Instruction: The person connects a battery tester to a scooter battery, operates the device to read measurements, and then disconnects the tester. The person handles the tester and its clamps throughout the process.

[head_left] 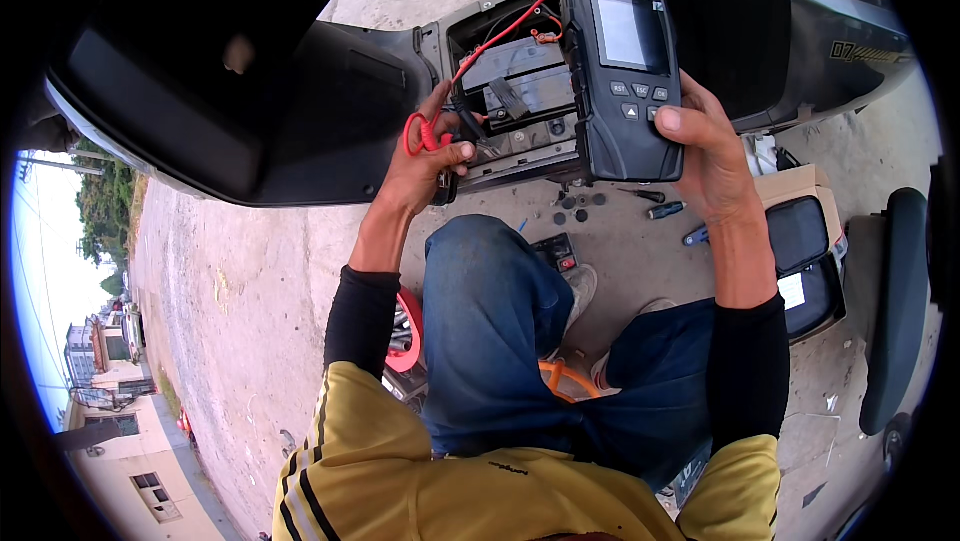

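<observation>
We hold a dark grey battery tester (622, 76), a long plastic box with a pale screen and small round buttons, up in front of the open battery compartment (510, 91) of a black scooter (300, 111). Our right hand (710, 146) wraps its lower right edge, the thumb pressed flat on the front beside the buttons. Our left hand (425, 156) is closed around a red clamp (420, 134) at the left edge of the compartment; a thin red wire (500, 36) runs from there up to the tester. Inside lies a grey rectangular battery (520, 76). The compartment is narrow, with plastic walls close around. Below, on rough concrete ground (260, 291), small screwdrivers (665, 209) lie loose near our knees.
</observation>
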